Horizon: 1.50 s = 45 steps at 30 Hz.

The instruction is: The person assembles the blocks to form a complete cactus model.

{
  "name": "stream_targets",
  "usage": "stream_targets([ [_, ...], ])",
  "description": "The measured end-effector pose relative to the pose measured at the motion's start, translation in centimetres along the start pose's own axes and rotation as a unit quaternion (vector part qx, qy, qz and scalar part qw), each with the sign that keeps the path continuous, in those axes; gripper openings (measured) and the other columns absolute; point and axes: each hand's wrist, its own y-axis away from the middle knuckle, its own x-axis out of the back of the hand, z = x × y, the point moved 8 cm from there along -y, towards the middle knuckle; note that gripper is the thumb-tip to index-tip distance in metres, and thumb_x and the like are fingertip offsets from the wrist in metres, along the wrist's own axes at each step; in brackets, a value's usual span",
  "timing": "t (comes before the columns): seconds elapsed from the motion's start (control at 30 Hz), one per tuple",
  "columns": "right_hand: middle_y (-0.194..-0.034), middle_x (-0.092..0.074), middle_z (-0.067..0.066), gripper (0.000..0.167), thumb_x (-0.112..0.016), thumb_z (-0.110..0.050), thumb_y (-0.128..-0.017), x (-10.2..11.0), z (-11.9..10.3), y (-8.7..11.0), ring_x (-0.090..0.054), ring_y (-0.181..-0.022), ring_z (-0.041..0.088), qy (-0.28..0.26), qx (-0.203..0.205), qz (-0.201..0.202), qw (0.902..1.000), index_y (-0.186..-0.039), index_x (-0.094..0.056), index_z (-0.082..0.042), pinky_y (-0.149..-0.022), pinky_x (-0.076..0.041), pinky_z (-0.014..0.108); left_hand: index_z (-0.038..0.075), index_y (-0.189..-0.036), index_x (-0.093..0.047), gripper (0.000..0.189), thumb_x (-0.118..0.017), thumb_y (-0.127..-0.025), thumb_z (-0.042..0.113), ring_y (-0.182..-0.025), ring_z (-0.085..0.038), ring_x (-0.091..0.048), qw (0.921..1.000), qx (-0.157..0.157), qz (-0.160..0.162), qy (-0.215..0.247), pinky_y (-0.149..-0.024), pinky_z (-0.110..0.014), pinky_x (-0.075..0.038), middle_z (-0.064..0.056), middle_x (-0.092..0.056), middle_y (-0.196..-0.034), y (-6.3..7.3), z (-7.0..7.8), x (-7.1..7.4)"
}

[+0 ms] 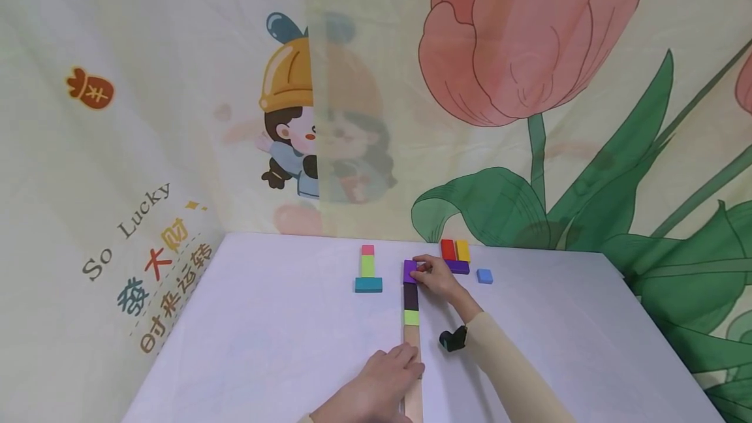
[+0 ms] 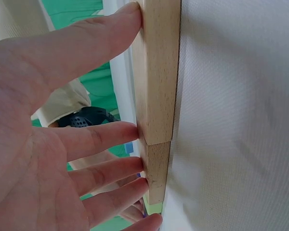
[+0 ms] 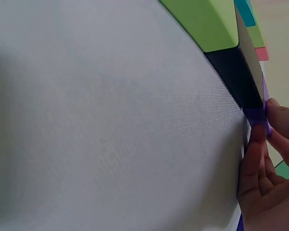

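A row of blocks runs away from me along the white table. At its far end my right hand (image 1: 437, 277) pinches a purple block (image 1: 409, 271) between thumb and fingers. That block meets a black block (image 1: 410, 297), followed by a light green block (image 1: 411, 318) and plain wooden blocks (image 1: 412, 335). My left hand (image 1: 382, 380) lies at the near wooden part. In the left wrist view, its straight, spread fingers and thumb touch the side of a long wooden block (image 2: 159, 72) and a shorter wooden block (image 2: 157, 168).
Left of the row lie a teal block (image 1: 368, 285), a light green block (image 1: 367, 266) and a pink block (image 1: 367, 250). To the right are red (image 1: 448, 250), yellow (image 1: 463, 251) and dark purple (image 1: 458, 267) blocks, plus a small blue block (image 1: 484, 276). A printed curtain (image 1: 364, 83) stands behind.
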Motion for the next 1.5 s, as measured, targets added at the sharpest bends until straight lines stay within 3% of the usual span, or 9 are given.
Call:
stream_targets([
  [0.3,-0.102,-0.061,0.013,0.041,-0.066,-0.009,-0.090,0.0,-0.2,0.2,-0.054,-0.084,0.019,0.011,0.004,-0.014,0.9998,-0.130,-0.059,-0.008,-0.070,-0.048,0.022,0.022,-0.120,-0.059,0.075,-0.083,-0.060,0.060,-0.119,-0.010,-0.046,0.9987,-0.012,0.043,-0.025,-0.071,-0.020,-0.040,0.004,-0.050,-0.124,0.1,0.3,0.4],
  [0.57,-0.103,-0.061,0.014,0.041,-0.066,-0.009,-0.090,-0.1,-0.2,0.2,-0.054,-0.085,0.019,0.008,0.004,-0.015,0.9999,-0.131,-0.058,-0.007,-0.070,-0.049,0.022,0.021,-0.123,-0.058,0.077,-0.082,-0.061,0.060,-0.123,-0.011,-0.045,0.9997,-0.008,0.019,-0.015,-0.076,-0.023,-0.044,0.004,-0.050,-0.127,0.1,0.2,0.1],
  [0.87,-0.103,-0.061,0.015,0.041,-0.063,-0.017,-0.093,0.4,0.1,0.2,-0.059,-0.079,0.017,-0.022,0.001,0.002,0.9997,-0.133,-0.056,-0.007,-0.072,-0.054,0.025,0.022,-0.122,-0.059,0.077,-0.082,-0.060,0.062,-0.120,-0.010,-0.045,0.9996,-0.007,0.021,-0.015,-0.073,-0.021,-0.042,0.004,-0.050,-0.125,0.1,0.2,0.3],
  [1.13,-0.104,-0.061,0.017,0.031,-0.060,-0.016,-0.095,4.2,0.8,0.6,-0.061,-0.080,0.020,-0.046,0.004,0.095,0.9944,-0.121,-0.063,-0.001,-0.069,-0.053,0.023,0.020,-0.124,-0.058,0.079,-0.079,-0.062,0.064,-0.121,-0.010,-0.045,0.9998,-0.010,0.014,-0.005,-0.076,-0.022,-0.042,0.003,-0.050,-0.128,0.2,0.1,0.2],
  [1.33,-0.111,-0.062,0.024,0.029,-0.057,-0.013,-0.094,8.5,1.7,1.8,-0.060,-0.097,0.032,0.028,0.015,0.167,0.9855,-0.116,-0.063,0.004,-0.079,-0.056,0.037,0.022,-0.122,-0.058,0.077,-0.082,-0.060,0.061,-0.122,-0.010,-0.045,0.9992,-0.009,0.033,-0.020,-0.073,-0.020,-0.039,0.004,-0.049,-0.126,0.4,0.2,0.3],
  [1.5,-0.112,-0.063,0.025,0.033,-0.055,-0.015,-0.092,11.3,3.4,2.9,-0.061,-0.098,0.037,0.100,-0.012,0.193,0.9761,-0.117,-0.062,0.005,-0.085,-0.052,0.047,0.023,-0.120,-0.059,0.076,-0.084,-0.058,0.060,-0.124,-0.012,-0.044,0.9992,-0.005,0.032,-0.023,-0.074,-0.020,-0.039,0.005,-0.049,-0.126,0.4,0.2,0.4],
])
